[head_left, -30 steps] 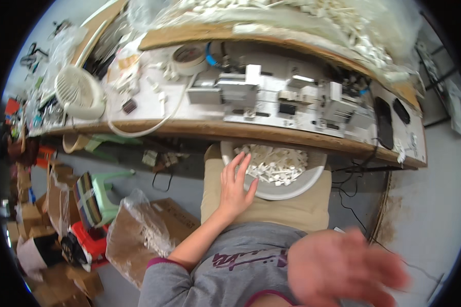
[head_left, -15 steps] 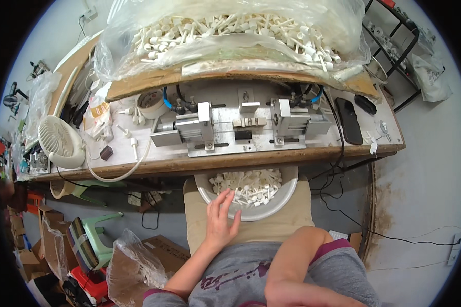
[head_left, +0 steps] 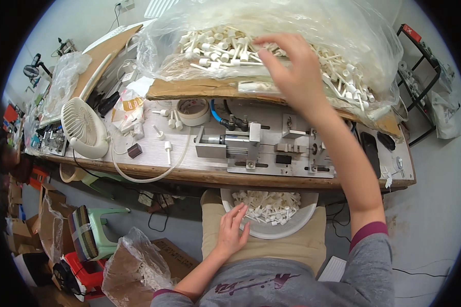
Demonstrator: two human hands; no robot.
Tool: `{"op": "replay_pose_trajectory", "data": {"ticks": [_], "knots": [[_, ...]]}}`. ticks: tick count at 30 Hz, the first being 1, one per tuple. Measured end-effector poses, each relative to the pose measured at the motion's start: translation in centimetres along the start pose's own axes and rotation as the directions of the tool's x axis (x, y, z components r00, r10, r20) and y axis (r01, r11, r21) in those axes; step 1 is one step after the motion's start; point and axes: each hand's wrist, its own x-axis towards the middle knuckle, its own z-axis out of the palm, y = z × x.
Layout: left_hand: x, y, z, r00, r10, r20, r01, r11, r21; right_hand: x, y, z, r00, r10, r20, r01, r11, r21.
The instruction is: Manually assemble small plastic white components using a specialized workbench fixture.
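Observation:
My right hand (head_left: 297,71) is raised over the heap of white plastic stemmed caps (head_left: 225,46) in the clear plastic bag (head_left: 363,30). Its thumb and fingers stand apart, with nothing visible between them. My left hand (head_left: 233,233) rests at the left rim of the white plastic basket (head_left: 308,217) on my lap, fingers apart and holding nothing. More of the same stemmed caps (head_left: 271,205) fill the basket. Between bag and basket, the metal clamping fixture (head_left: 241,148) is fixed on the bench, its right part hidden by my right forearm.
A cardboard edge (head_left: 205,90) juts over the back of the wooden bench (head_left: 189,177). On the left stand a white fan (head_left: 84,128) and a tape roll (head_left: 193,110). A black phone (head_left: 370,153) lies to the right. A green stool (head_left: 100,233) and cartons occupy the floor.
My right arm has swung up from in front of my body to the bag of caps. My left hand stays by the basket. The whole view has shifted.

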Motion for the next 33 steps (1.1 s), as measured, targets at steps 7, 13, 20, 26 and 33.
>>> {"op": "replay_pose_trajectory", "data": {"ticks": [7, 13, 20, 26, 33], "knots": [[-2.8, -1.7, 1.6, 0.988, -0.109, 0.107, 0.11, 0.994, -0.001, 7.6, 7.7, 14.6, 0.589, 0.686, 0.426, -0.486, 0.723, -0.491], [-2.8, -2.2, 1.0, 0.979, -0.197, 0.049, 0.199, 0.979, -0.039, 7.8, 6.2, 15.8, 0.597, 0.697, 0.397, -0.407, 0.69, -0.598], [-2.9, -2.3, 1.4, 0.979, -0.2, 0.041, 0.202, 0.978, -0.057, 6.0, 10.6, 9.5, 0.629, 0.438, 0.643, -0.221, 0.893, -0.391], [-2.9, -1.9, 0.9, 0.99, -0.116, 0.082, 0.119, 0.992, -0.03, 4.5, 11.7, 2.4, 0.529, 0.272, 0.804, -0.185, 0.961, -0.203], [3.7, 1.4, -1.2, 0.984, 0.177, 0.002, -0.177, 0.984, -0.027, 1.5, 12.7, -4.2, 0.767, 0.157, 0.622, -0.088, 0.986, -0.14]]}}
